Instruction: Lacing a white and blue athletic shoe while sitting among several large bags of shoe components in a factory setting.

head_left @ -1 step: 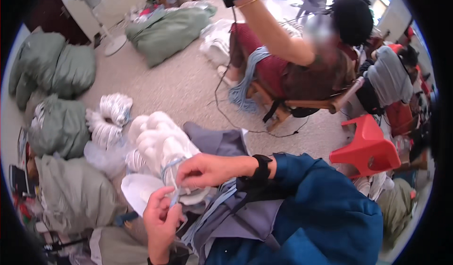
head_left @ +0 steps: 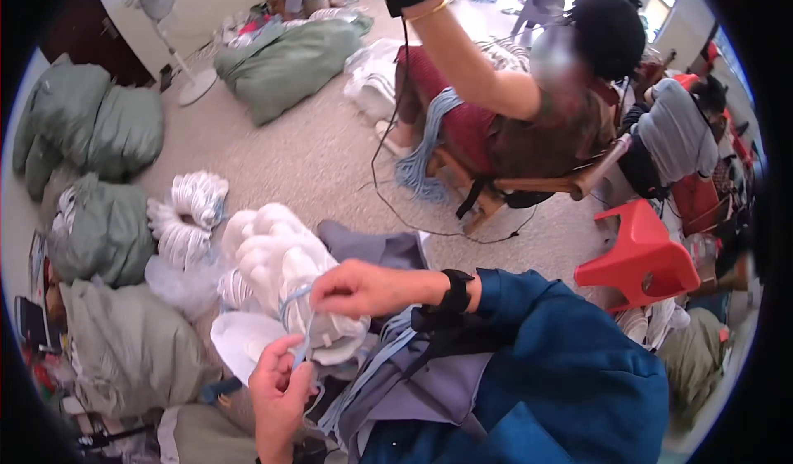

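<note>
A thick bundle of white knitted pieces (head_left: 268,241), which look like gloves, stands in front of me with a light blue strip (head_left: 307,336) around its near end. Between thumb and fingers my left hand (head_left: 279,390) pinches the strip below the bundle. My right hand (head_left: 355,289) is closed at the bundle's near end, with fingertips on the strip where it meets the white pieces. More blue strips (head_left: 372,366) lie across the grey cloth (head_left: 438,381) on my lap. Part of the bundle's near end is hidden by my right hand.
White ring-shaped bundles (head_left: 188,216) lie on the floor ahead left. Large green sacks (head_left: 111,229) line the left side. A person (head_left: 529,125) sits ahead right on a wooden chair (head_left: 570,185), an arm raised. A red stool (head_left: 640,253) and dark cable (head_left: 446,229) are on the right.
My hands have moved a little apart, and more of the blue strip shows between them. The left hand sits slightly lower; the right has risen slightly. The whole view has shifted a little.
</note>
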Motion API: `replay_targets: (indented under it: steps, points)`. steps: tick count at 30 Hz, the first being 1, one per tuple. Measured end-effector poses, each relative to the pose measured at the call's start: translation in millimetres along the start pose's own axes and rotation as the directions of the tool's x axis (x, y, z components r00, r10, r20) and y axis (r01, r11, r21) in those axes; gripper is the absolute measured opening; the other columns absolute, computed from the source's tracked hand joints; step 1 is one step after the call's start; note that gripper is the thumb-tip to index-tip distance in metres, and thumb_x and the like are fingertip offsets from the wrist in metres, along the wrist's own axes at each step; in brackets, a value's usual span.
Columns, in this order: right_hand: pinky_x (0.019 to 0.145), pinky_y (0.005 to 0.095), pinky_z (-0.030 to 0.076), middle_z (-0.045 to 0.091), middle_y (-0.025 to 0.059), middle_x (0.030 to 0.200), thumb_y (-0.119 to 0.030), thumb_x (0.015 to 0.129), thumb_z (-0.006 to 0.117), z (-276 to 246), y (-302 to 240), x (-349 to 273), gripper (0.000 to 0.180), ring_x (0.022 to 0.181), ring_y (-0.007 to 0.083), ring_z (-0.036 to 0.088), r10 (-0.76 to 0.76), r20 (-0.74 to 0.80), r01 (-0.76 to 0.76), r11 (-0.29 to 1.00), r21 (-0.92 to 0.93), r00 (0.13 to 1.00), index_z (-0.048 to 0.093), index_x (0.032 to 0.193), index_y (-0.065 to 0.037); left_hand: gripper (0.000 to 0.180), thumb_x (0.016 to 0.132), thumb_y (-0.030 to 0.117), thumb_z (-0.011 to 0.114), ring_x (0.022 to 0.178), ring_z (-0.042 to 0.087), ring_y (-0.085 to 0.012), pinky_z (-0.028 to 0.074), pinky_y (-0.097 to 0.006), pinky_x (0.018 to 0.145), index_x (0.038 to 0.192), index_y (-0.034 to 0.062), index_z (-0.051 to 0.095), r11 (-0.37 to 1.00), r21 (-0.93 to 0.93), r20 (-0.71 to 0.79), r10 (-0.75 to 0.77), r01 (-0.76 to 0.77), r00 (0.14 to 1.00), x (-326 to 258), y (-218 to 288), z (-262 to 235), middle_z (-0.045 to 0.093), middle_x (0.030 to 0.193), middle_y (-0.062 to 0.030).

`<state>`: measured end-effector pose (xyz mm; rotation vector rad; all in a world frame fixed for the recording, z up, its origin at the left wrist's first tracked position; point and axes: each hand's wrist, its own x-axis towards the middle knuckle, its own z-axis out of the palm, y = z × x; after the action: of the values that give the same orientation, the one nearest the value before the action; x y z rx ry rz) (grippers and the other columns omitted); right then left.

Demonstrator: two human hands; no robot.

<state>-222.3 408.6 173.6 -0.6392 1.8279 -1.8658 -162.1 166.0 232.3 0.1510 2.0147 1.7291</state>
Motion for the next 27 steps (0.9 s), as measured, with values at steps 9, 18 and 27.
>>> replay_targets:
  steps: [9,18,27]
  points:
    - [0.070,0.0355,0.055,0.068,0.0128,0.098,-0.001,0.084,0.054,-11.9,43.7,-15.1,0.036,0.079,0.0191,0.067,-0.143,-0.301,0.056,0.958,-0.282,0.943,0.061,0.118,-0.003,0.015,0.096,0.007,0.058,0.061,0.048,-0.0056,0.039,-0.025,0.054,0.102,-0.0033,0.068,0.950,0.312,-0.031,0.020,-0.009,0.999,27.2,-45.8,-0.4,0.056,0.067,-0.0001]
    - [0.063,0.0409,0.050,0.064,0.0180,0.075,-0.011,0.087,0.061,-55.4,59.4,-50.3,0.011,0.067,0.0277,0.064,-0.189,-0.328,0.025,0.895,-0.445,0.926,0.067,0.089,-0.002,0.014,0.095,0.007,0.061,0.063,0.050,-0.0051,0.041,-0.024,0.056,0.100,-0.0047,0.067,0.956,0.288,0.021,-0.055,0.047,0.998,34.5,-42.7,-13.6,0.060,0.070,-0.0011]
    - [0.063,0.0284,0.056,0.068,0.0064,0.092,-0.004,0.091,0.053,-31.3,48.9,-46.9,0.027,0.071,0.0122,0.067,0.166,-0.180,-0.156,0.985,0.069,0.969,0.062,0.116,-0.003,0.013,0.092,0.006,0.062,0.068,0.064,-0.0158,0.049,-0.030,0.061,0.098,-0.0039,0.068,0.907,0.397,0.049,0.135,-0.144,0.990,49.2,-61.8,12.8,0.068,0.074,-0.0135]
